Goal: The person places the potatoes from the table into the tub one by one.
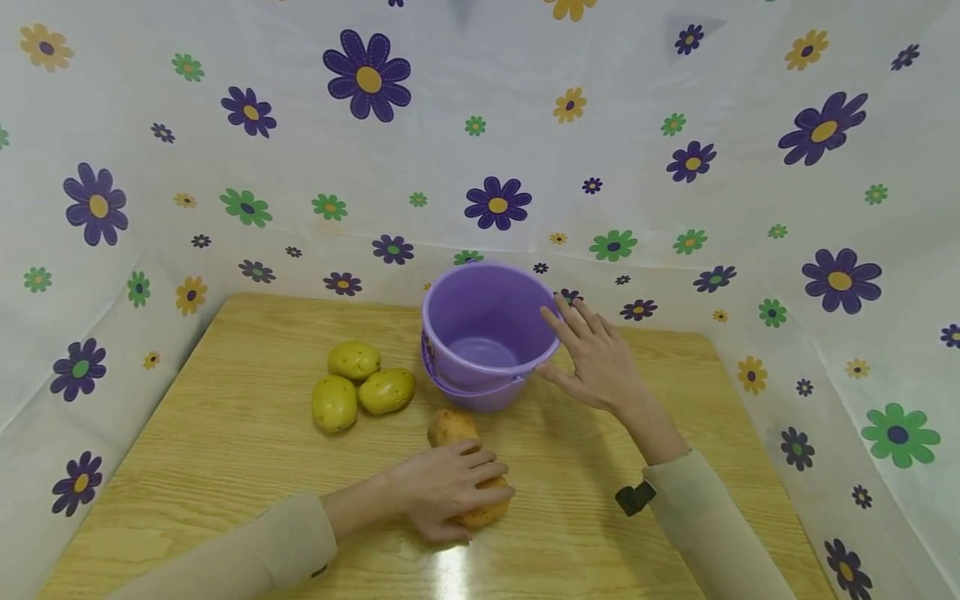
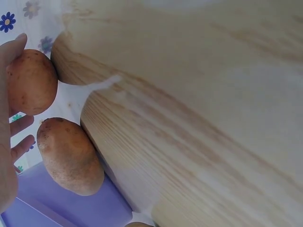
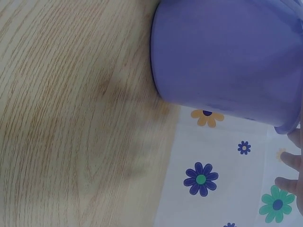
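Observation:
My left hand (image 1: 450, 487) reaches over a brown potato (image 1: 489, 504) close to the front of the table, its fingers across the top and its thumb on the near side. In the left wrist view, that potato (image 2: 32, 82) shows between thumb and fingers. A second brown potato (image 1: 452, 427) lies just beyond the hand, in front of a purple bucket (image 1: 480, 379). The bucket stands upright with its handle lowered, and nothing shows inside. At its right rim is my right hand (image 1: 600, 362), fingers spread and extended, thumb tip right at the rim.
Three yellow potatoes (image 1: 335, 403) sit grouped to the left of the bucket. The wooden table (image 1: 225, 467) is bordered at the back and both sides by a white flowered cloth (image 1: 420, 158). A dark strap piece (image 1: 635, 498) hangs at the right sleeve cuff.

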A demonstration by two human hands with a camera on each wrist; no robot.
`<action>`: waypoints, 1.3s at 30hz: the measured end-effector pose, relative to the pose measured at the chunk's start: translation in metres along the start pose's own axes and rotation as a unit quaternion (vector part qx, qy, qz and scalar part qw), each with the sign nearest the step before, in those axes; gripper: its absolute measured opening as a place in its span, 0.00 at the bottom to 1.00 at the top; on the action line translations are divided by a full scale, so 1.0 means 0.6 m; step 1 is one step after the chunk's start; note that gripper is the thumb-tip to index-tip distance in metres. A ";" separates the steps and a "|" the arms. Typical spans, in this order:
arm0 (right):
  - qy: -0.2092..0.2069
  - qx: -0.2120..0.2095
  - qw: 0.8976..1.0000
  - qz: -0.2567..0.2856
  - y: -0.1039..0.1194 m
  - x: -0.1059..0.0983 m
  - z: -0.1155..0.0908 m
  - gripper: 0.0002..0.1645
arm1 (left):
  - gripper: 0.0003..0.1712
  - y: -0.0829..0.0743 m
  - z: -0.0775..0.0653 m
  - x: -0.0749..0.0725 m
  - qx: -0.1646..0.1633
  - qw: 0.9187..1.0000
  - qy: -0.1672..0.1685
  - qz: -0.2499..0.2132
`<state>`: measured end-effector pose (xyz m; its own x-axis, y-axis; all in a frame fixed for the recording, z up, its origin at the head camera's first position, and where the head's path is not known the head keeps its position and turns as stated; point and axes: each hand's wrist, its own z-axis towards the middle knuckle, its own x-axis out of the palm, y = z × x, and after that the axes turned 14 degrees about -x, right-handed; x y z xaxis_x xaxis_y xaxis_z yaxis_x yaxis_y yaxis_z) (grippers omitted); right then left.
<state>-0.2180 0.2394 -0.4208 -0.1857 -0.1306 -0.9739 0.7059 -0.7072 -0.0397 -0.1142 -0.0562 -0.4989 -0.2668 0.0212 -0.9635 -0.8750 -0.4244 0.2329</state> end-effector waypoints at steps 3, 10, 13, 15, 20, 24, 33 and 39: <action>-0.001 -0.001 1.000 0.002 0.001 -0.001 0.001 0.56 | 0.46 -0.001 0.000 0.004 0.000 1.000 0.000 0.007; -0.001 -0.002 1.000 0.004 0.003 -0.002 0.002 0.57 | 0.45 -0.005 0.001 0.010 0.001 1.000 -0.010 0.015; -0.001 0.000 1.000 0.007 0.003 -0.002 0.001 0.57 | 0.45 -0.006 0.000 0.011 0.001 1.000 -0.011 0.017; 0.001 0.001 1.000 0.009 0.003 -0.002 0.001 0.57 | 0.45 -0.007 0.000 0.012 0.000 1.000 -0.009 0.019; -0.001 -0.001 1.000 0.008 0.004 -0.002 0.000 0.57 | 0.44 -0.008 0.001 0.014 0.000 1.000 -0.011 0.021; -0.009 -0.005 1.000 0.006 0.003 -0.001 0.000 0.59 | 0.39 -0.010 0.003 0.015 0.001 0.999 -0.029 0.014; -0.015 -0.007 1.000 0.006 0.002 0.001 0.000 0.59 | 0.31 -0.011 0.006 0.015 -0.006 0.998 -0.056 -0.022; -0.019 -0.008 1.000 0.005 0.000 0.003 0.000 0.58 | 0.35 -0.006 0.010 0.011 -0.012 0.998 -0.054 -0.028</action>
<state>-0.2182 0.2391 -0.4225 -0.2048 -0.1641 -0.9649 0.7190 -0.6942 -0.0345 -0.1152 -0.0489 -0.5056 -0.2605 0.1417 -0.9550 -0.8802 -0.4413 0.1746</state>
